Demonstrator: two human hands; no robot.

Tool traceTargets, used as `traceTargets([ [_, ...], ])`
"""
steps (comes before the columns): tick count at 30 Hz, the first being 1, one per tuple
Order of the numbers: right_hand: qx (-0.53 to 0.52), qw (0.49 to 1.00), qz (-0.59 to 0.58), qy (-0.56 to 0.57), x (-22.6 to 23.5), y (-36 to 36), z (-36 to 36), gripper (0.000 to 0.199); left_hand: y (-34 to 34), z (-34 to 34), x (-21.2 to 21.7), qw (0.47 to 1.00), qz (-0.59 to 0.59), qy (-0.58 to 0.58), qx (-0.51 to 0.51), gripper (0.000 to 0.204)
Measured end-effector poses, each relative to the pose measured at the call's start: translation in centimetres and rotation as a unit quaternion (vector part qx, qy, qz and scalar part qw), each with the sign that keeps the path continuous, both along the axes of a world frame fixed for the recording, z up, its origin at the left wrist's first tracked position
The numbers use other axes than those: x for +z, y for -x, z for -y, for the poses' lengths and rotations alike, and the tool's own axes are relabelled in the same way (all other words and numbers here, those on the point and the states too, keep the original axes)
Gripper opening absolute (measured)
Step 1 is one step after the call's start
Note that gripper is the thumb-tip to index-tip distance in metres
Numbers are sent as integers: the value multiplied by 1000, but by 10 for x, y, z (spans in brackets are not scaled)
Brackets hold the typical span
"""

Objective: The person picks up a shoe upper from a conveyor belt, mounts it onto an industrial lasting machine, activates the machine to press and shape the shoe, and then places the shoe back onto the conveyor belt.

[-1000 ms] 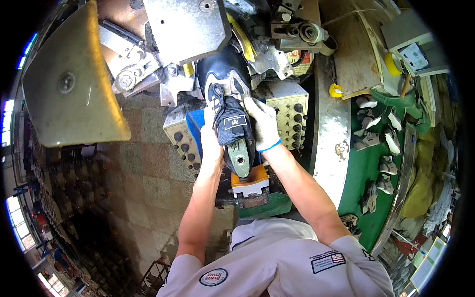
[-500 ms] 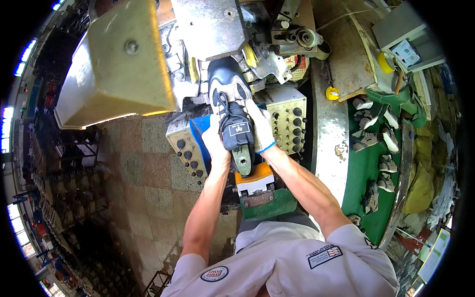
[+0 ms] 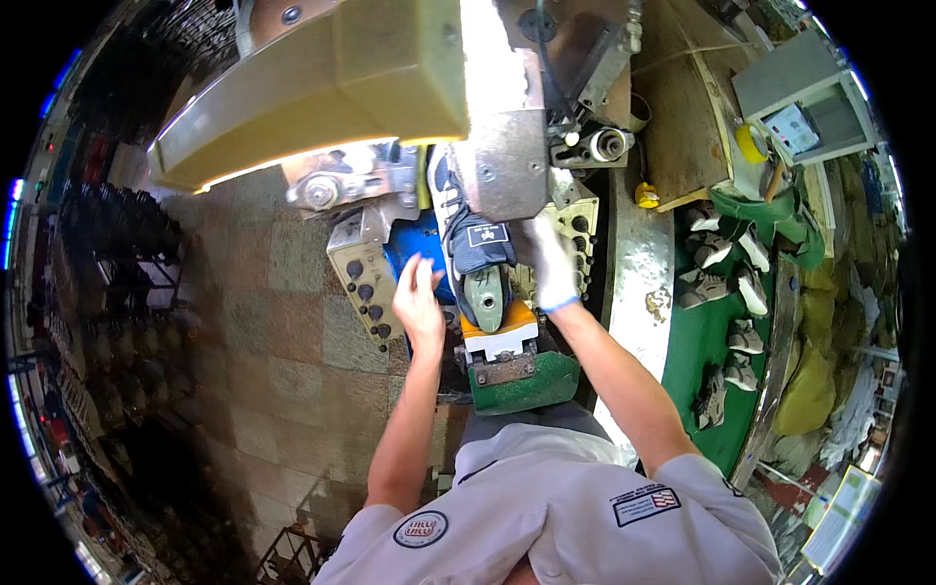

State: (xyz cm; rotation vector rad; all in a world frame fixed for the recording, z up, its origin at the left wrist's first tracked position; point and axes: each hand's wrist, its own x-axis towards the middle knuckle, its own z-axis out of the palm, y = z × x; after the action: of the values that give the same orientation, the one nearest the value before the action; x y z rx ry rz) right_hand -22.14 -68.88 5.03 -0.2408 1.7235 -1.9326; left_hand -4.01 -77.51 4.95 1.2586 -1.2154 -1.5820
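1. Dark navy fabric covers the shoe upper (image 3: 475,244) that sits on a grey-green last (image 3: 486,292) just above the middle of the frame, its toe end running up under the machine's metal head (image 3: 502,146).
2. My left hand (image 3: 419,302) hangs just left of the shoe with its fingers spread wide and holding nothing; it is near the shoe, but I cannot tell whether it touches it.
3. My right hand (image 3: 554,268), in a white glove, rests against the right side of the shoe; I cannot tell whether this grip is closed on the upper or only pressed flat against it.
4. The last stands on an orange and white block (image 3: 499,336), with a green plate (image 3: 526,382) below it, toward the lower middle.
5. Beige control panels with dark knobs flank the shoe: 1 on the left (image 3: 363,273) and 1 on the right (image 3: 583,219).
6. A big yellowish machine cover (image 3: 322,88) fills the upper left.
7. On the right of the frame, a green table (image 3: 697,341) carries several more shoe uppers (image 3: 726,268).
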Motion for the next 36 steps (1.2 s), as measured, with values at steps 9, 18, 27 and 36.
traceTargets([
  [9,30,990,122,70,39,-9,-152,50,-61,-126,-185,927,370,-69,-8,61],
  [18,91,993,77,19,68,-10,-143,48,-102,-104,-31,964,258,-43,-53,45],
  [27,293,898,164,285,150,-76,-99,77,-175,-62,167,964,-41,-58,-257,63],
  [36,177,917,280,224,151,16,-176,44,17,-128,152,932,-119,-62,-337,72],
])
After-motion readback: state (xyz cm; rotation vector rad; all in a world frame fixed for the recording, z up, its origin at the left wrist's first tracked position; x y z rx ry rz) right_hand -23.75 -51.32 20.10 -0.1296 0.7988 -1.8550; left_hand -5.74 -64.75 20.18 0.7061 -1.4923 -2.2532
